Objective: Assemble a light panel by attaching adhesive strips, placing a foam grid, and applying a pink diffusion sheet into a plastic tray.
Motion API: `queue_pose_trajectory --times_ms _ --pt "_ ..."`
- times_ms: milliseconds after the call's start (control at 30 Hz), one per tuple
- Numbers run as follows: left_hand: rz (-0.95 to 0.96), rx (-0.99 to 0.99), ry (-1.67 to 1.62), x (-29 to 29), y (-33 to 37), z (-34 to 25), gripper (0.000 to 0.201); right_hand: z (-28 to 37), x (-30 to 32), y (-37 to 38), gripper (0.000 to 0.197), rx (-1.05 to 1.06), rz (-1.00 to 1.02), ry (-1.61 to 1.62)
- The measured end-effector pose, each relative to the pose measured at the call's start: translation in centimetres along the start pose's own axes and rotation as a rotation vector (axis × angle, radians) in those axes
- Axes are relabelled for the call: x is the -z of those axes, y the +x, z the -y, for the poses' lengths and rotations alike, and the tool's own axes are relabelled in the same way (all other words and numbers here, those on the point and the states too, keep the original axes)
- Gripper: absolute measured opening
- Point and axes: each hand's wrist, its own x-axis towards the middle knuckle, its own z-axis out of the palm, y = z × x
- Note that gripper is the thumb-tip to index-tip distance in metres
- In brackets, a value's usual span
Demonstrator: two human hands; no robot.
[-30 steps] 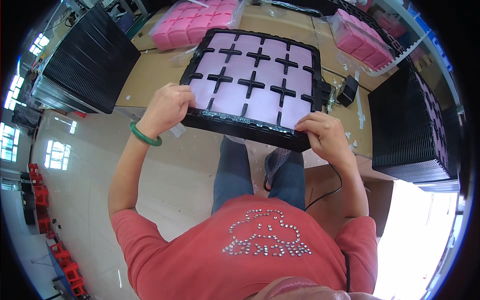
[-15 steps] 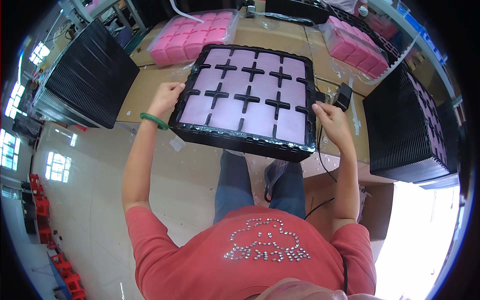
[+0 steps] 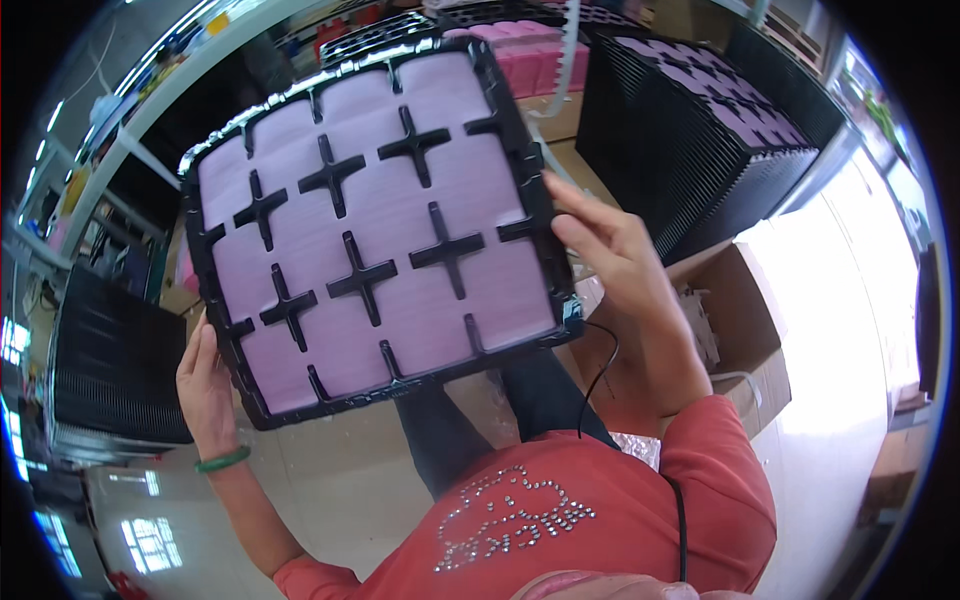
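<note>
A square black plastic tray (image 3: 430,376) is raised in front of me, tilted toward me and turned so its right side sits lower. Lilac sheet-like pieces (image 3: 390,213) fill its compartments, with black cross-shaped dividers standing between them. My left hand (image 3: 207,395), with a green bangle at the wrist, grips the tray's lower left edge; its fingertips are partly behind the rim. On the opposite edge my right hand (image 3: 615,250) holds the rim, thumb in front.
A tall stack of black trays (image 3: 650,140) with lilac on top stands at the right, and another black stack (image 3: 115,360) at the left. Pink blocks (image 3: 535,55) lie at the back. An open cardboard box (image 3: 745,320) sits below on the right, near a hanging black cable (image 3: 600,375).
Both hands have lifted the tray off the table area, closer to me and leftward, tilting its face up toward me. My view has swung to the right.
</note>
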Motion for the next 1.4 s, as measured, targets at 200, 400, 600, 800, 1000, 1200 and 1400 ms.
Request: queue_pose_trajectory --times_ms 200,400,600,800,1000,1200,1400 --pt "0.263 -0.116 0.034 -15.8 -1.2 -7.0 0.041 10.6 17.9 -2.2 0.049 0.110 -0.357 -0.442" --pt "0.897 -0.013 -0.032 -39.2 2.2 -10.2 0.042 15.5 42.6 -0.2 0.066 -0.375 -0.373 -0.603" --pt "0.927 0.281 -0.121 -54.6 2.9 -5.3 0.028 11.4 54.1 3.1 0.086 -0.755 -0.491 -0.743" --pt "0.833 0.366 -0.196 -59.5 3.2 -2.2 0.025 7.0 55.8 7.6 0.076 -0.771 -0.400 -0.988" --pt "0.684 0.347 -0.264 -63.1 3.5 -1.6 0.025 9.3 45.7 8.2 0.060 -0.270 -0.332 -1.215" --pt "0.682 0.289 -0.151 -64.2 1.1 -2.8 0.042 11.4 37.9 4.1 0.059 -0.079 -0.329 -1.335" --pt "0.616 0.306 -0.130 -64.6 -0.2 -3.9 0.059 13.2 32.0 2.6 0.059 0.106 -0.272 -1.452"
